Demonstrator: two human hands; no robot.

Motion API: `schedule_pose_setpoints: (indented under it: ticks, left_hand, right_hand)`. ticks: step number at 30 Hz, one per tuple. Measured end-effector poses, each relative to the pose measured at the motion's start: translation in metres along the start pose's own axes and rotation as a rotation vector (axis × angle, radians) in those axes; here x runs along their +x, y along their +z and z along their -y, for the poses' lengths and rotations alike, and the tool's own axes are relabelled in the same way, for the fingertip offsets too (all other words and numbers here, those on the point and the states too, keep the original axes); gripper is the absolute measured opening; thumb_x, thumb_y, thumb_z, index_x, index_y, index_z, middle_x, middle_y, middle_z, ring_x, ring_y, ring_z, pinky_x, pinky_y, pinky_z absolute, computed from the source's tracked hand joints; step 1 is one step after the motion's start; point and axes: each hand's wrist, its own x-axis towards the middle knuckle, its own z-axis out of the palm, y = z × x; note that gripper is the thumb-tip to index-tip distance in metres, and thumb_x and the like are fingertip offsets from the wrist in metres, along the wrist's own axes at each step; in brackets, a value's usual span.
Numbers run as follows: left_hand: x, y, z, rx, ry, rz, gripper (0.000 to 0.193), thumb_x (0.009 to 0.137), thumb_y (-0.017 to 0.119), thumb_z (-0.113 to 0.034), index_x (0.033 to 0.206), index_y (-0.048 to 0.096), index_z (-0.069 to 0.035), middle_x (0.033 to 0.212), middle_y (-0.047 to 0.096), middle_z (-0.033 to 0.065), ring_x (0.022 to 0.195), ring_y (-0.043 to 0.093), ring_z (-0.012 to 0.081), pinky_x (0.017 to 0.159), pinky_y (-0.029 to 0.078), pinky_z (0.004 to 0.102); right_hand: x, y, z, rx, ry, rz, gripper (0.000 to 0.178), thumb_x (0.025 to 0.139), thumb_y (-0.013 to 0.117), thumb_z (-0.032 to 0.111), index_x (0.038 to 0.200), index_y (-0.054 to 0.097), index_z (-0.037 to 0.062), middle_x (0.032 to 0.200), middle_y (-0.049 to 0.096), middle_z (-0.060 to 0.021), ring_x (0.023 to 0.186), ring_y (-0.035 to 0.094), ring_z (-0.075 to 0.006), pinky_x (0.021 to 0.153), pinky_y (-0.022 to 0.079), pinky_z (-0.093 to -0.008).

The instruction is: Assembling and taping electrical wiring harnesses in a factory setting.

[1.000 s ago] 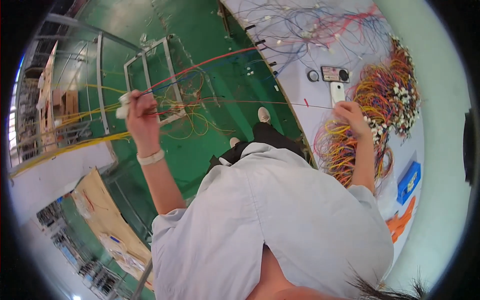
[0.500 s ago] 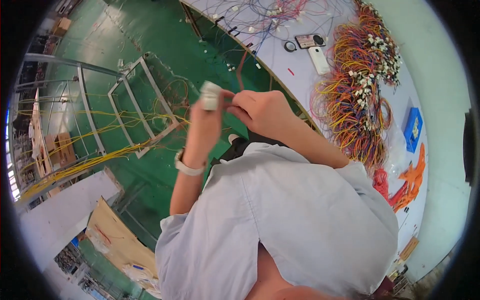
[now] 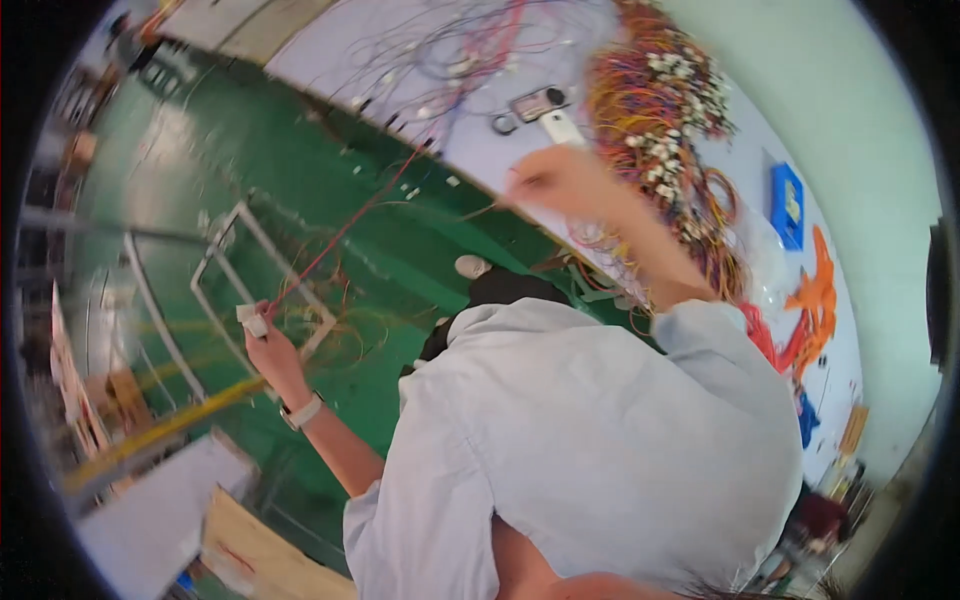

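Observation:
My left hand [image 3: 275, 360], with a white band on its wrist, is stretched out to the left over the green floor. Its fingers are closed round a white block-shaped connector [image 3: 250, 319]. Red wire [image 3: 345, 228] runs taut from there up to the table's edge. My right hand [image 3: 555, 182] is raised at the table's near edge and smeared by motion. Its fingers look pinched on a thin wire [image 3: 484, 210] that trails off to the left; the exact grip is blurred.
On the white table [image 3: 480, 150] lie loose wires [image 3: 440, 65], a phone [image 3: 540, 103], a white device [image 3: 562, 128] and a thick heap of coloured wire harnesses [image 3: 650, 110]. A blue box [image 3: 787, 207] stands farther right. Metal frames [image 3: 270, 255] and yellow wires [image 3: 190, 418] are at the left.
My hands were close together; now they are far apart. The left has moved left and down with the connector, the right up and right. The view has shifted too.

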Motion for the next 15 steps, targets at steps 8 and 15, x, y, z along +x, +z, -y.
schedule_pose_setpoints:
  ticks: [8, 15]
  left_hand:
    - [-0.03, 0.101, -0.168, -0.038, 0.074, 0.373, 0.015, 0.088, 0.053, -0.007, 0.098, 0.062, 0.0, 0.088, 0.068, 0.0123, 0.08, 0.065, 0.0252, 0.069, 0.049, 0.0375]
    - [0.012, 0.118, -0.121, 0.012, 0.25, 0.206, 0.046, 0.099, 0.04, -0.038, 0.095, 0.061, 0.003, 0.074, 0.056, 0.0056, 0.068, 0.052, 0.0155, 0.059, 0.044, 0.0305]
  right_hand:
    - [0.058, 0.113, 0.067, -0.492, -0.391, 0.002, 0.009, 0.077, 0.058, 0.012, 0.076, 0.058, 0.0034, 0.073, 0.063, -0.0103, 0.065, 0.066, -0.0258, 0.049, 0.05, -0.039]
    - [0.028, 0.073, 0.024, 0.042, -0.168, -0.13, 0.019, 0.087, 0.056, 0.023, 0.086, 0.059, 0.0041, 0.071, 0.063, -0.0122, 0.064, 0.063, -0.0292, 0.056, 0.049, -0.0405]
